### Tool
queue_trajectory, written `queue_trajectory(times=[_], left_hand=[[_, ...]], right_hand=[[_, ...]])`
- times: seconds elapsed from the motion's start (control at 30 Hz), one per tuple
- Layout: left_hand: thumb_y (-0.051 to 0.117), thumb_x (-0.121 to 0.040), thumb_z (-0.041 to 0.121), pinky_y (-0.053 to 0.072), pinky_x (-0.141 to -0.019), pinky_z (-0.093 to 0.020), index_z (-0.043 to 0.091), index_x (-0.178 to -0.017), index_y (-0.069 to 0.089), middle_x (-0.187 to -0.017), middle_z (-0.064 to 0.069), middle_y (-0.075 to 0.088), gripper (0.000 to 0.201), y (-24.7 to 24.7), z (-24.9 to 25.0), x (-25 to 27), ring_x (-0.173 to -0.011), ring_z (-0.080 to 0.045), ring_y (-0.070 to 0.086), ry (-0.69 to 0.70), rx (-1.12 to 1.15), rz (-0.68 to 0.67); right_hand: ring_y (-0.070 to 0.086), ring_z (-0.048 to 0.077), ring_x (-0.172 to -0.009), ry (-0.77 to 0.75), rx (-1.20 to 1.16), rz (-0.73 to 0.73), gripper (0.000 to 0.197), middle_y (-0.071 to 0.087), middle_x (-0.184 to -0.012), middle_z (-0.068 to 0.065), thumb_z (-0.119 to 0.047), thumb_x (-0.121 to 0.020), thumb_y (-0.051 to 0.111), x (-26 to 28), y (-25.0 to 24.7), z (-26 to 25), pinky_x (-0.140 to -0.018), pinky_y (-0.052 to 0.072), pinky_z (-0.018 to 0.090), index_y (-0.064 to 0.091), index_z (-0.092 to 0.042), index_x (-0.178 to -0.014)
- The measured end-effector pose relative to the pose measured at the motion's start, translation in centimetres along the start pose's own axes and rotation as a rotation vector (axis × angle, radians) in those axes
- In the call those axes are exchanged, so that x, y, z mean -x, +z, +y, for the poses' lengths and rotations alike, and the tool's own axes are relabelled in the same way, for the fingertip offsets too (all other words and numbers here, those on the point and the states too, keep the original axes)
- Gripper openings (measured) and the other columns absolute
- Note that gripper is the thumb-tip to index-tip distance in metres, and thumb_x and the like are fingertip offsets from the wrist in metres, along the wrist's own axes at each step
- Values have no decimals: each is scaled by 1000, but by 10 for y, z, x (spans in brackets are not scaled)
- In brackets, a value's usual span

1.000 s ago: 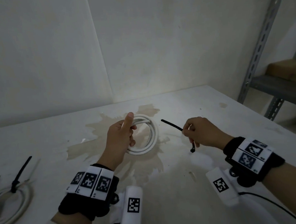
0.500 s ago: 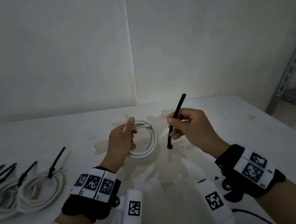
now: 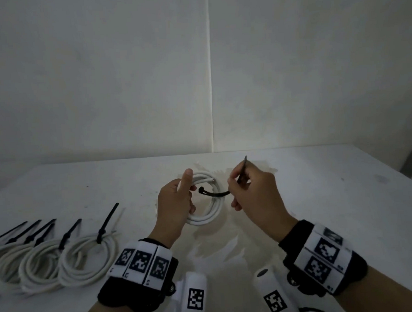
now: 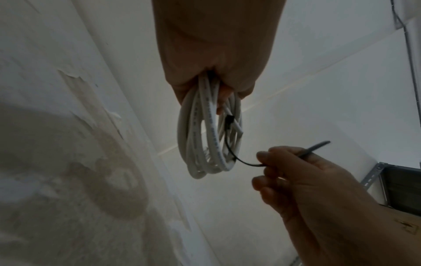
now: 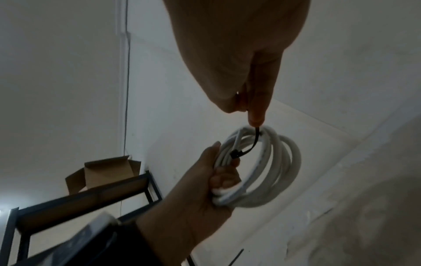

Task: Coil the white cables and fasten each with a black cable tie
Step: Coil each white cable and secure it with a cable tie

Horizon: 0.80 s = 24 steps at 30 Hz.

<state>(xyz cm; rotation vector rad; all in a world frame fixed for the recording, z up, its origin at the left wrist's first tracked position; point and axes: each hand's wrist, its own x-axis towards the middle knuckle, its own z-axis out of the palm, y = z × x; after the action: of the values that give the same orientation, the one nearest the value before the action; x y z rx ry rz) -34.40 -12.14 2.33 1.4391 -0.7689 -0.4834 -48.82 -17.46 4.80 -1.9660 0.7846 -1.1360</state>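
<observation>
Above stained table [image 3: 321, 197]: left hand [image 3: 176, 202] grips cable coil [image 3: 210, 213]; right hand [image 3: 254, 193] pinches cable tie [image 3: 214, 194].

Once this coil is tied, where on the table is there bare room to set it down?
Bare table lies right of the right hand, out to the table's right edge, and along the back by the wall. The left front is crowded with tied coils. The left hand holds the white coil over the stained middle.
</observation>
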Motion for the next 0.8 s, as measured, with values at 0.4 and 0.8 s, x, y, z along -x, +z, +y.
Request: queue_trajectory(times=[0.4, 0.8], left_hand=[[45, -93, 41, 39, -52, -29, 9, -63, 56, -44, 1, 48, 45, 12, -5, 12, -39, -11, 45, 80, -138, -65], [40, -96, 37, 34, -40, -16, 9, -62, 45, -54, -9, 35, 45, -1, 11, 6, -39, -8, 35, 49, 66, -140]], right_hand=[[61, 20, -45, 152, -286, 106, 21, 56, -62, 8, -3, -90, 49, -2, 28, 0, -46, 53, 27, 40, -13, -74], [62, 2, -74, -148, -337, -288, 10, 58, -85, -7, -9, -80, 69, 14, 14, 8, -68, 47, 14, 66, -19, -81]])
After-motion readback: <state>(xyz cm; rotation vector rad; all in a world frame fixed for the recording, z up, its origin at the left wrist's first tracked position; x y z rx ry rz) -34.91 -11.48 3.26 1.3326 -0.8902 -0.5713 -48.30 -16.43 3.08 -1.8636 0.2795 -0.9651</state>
